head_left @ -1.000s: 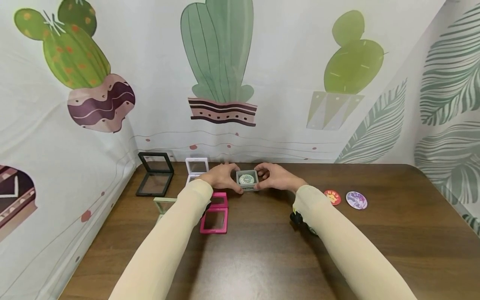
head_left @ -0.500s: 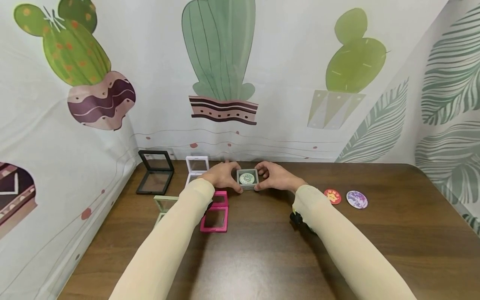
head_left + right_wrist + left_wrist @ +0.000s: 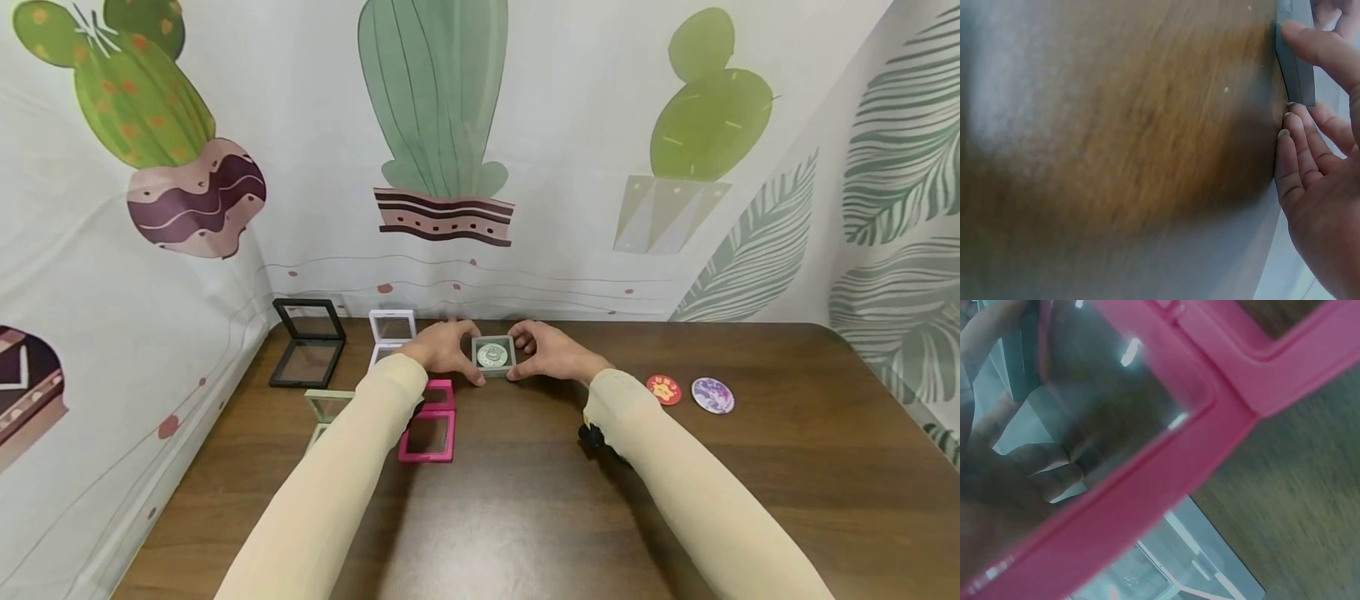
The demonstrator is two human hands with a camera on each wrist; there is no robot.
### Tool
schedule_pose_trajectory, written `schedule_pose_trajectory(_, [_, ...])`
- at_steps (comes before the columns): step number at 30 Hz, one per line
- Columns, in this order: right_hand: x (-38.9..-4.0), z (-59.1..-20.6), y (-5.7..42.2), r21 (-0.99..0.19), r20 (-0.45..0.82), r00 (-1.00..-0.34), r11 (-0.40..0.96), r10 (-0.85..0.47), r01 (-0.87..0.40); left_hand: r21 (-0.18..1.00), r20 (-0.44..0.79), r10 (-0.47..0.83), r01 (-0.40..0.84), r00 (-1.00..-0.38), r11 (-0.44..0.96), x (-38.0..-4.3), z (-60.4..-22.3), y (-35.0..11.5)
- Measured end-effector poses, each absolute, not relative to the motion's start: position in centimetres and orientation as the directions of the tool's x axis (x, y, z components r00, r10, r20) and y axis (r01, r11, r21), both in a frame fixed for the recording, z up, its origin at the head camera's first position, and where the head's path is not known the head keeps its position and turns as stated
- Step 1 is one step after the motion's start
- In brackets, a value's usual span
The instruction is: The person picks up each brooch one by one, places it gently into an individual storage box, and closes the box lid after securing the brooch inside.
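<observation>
A small grey display case [image 3: 494, 372] lies closed near the back of the table, a round pale-green badge [image 3: 492, 355] showing through its clear window. From the left side my left hand [image 3: 447, 348] grips it, thumb at the front corner and fingers toward the back. My right hand [image 3: 555, 353] pinches the opposite side in the same way. In the right wrist view, the thumb presses the edge of the grey case [image 3: 1297, 72] with the index finger at its far corner. The left wrist view shows the left hand [image 3: 1007, 472] partly through the clear film of a pink frame.
Open display frames stand at the left: black [image 3: 308, 337], white [image 3: 393, 314], light green [image 3: 330, 395] and pink [image 3: 427, 457]. My left sleeve partly covers the last three. Right of my right arm lie a red badge [image 3: 663, 389] and a purple-white badge [image 3: 713, 396]. A cactus-print cloth [image 3: 570, 275] hangs behind.
Both hands keep their hold on the grey case. A second ago its front edge looked slightly parted; now the lid sits flat. The head view has shifted slightly.
</observation>
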State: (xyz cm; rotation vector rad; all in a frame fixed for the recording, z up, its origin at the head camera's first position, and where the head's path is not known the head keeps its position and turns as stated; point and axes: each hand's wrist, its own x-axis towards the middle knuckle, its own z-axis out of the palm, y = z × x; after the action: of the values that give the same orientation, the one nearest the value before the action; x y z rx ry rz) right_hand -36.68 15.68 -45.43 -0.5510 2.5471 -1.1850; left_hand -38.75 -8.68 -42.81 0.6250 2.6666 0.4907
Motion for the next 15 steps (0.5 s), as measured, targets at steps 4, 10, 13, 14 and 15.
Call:
schedule_pose_trajectory(4, [-36.66, -45.34, 15.64, -0.776, -0.084, -0.889, 0.589, -0.451, -0.226, 0.402, -0.263, 0.474, 0.351, -0.84, 0.846, -38.82, -42.71, -8.62])
schedule_pose_trajectory(10, [-36.37, -45.48, 15.55, -0.774, -0.075, -0.894, 0.591, -0.442, -0.227, 0.401, -0.28, 0.464, 0.337, -0.84, 0.852, -38.9, -42.77, -8.6])
schedule_pose_trajectory(13, [-36.0, -45.59, 15.37, -0.762, -0.067, -0.904, 0.606, -0.422, -0.227, 0.405, -0.276, 0.467, 0.339, -0.84, 0.849, -38.94, -42.84, -8.63])
schedule_pose_trajectory(14, [-35.89, -45.57, 15.31, -0.758, -0.064, -0.906, 0.611, -0.417, -0.228, 0.407, -0.274, 0.468, 0.34, -0.84, 0.848, -38.94, -42.83, -8.65])
schedule_pose_trajectory(15, [-35.79, -45.53, 15.25, -0.753, -0.062, -0.908, 0.616, -0.414, -0.229, 0.408, -0.274, 0.468, 0.339, -0.84, 0.848, -38.95, -42.84, -8.68])
